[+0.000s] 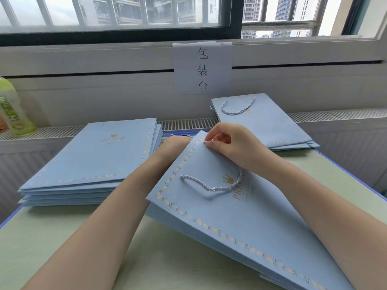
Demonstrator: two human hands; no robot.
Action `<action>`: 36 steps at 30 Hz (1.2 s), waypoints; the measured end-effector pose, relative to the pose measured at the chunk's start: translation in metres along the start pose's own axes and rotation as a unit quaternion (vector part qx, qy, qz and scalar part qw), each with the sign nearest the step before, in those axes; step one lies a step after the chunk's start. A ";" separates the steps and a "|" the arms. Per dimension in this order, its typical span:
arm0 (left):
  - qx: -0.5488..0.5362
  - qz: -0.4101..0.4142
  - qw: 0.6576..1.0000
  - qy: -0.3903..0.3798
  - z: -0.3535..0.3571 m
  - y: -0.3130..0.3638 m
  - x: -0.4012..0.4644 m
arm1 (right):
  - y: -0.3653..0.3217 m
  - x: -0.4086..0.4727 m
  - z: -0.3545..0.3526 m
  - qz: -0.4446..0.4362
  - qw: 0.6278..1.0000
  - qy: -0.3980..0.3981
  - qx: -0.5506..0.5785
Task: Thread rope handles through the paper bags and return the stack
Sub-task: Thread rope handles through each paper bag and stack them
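Head view shows the right hand [225, 141] pinching the limp rope [211, 186] end at the light, creasable bag [230, 216] top edge, tilted on the table [62, 248], left hand [173, 145] hidden behind it, best held near its stiffer rim.

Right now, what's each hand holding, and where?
Right hand pinches the rope handle end at the bag top edge. Left hand: behind the bag, can't tell.

light-blue paper bag [240, 216]; white rope [211, 186]
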State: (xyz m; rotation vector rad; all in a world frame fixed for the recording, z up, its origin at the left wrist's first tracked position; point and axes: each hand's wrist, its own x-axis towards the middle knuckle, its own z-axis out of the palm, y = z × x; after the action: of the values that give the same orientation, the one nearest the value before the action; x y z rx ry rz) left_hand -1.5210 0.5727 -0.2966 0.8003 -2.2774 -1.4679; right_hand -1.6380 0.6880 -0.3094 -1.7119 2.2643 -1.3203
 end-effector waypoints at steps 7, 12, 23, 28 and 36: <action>-0.038 0.004 0.998 -0.056 -0.005 -0.005 -0.007 | -0.002 0.004 -0.009 0.100 0.944 0.097 0.300; 0.060 0.050 0.997 0.008 -0.012 -0.001 -0.007 | -0.001 0.006 -0.025 0.139 0.875 0.167 0.432; -0.060 0.022 0.981 0.184 -0.054 -0.001 -0.001 | 0.009 0.001 -0.016 -0.002 0.993 0.060 -0.099; -0.138 -0.008 0.961 0.239 -0.078 -0.010 0.009 | 0.015 0.001 -0.043 0.020 0.974 0.063 -0.218; -0.390 0.001 0.873 0.293 -0.062 -0.014 0.004 | 0.012 0.001 -0.040 -0.142 0.945 0.106 -0.275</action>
State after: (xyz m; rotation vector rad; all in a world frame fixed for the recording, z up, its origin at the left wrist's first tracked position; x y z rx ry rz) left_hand -1.4867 0.5212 -0.2829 0.8104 -1.0943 -1.6494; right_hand -1.6665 0.7122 -0.2909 -2.2286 2.7964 -0.9983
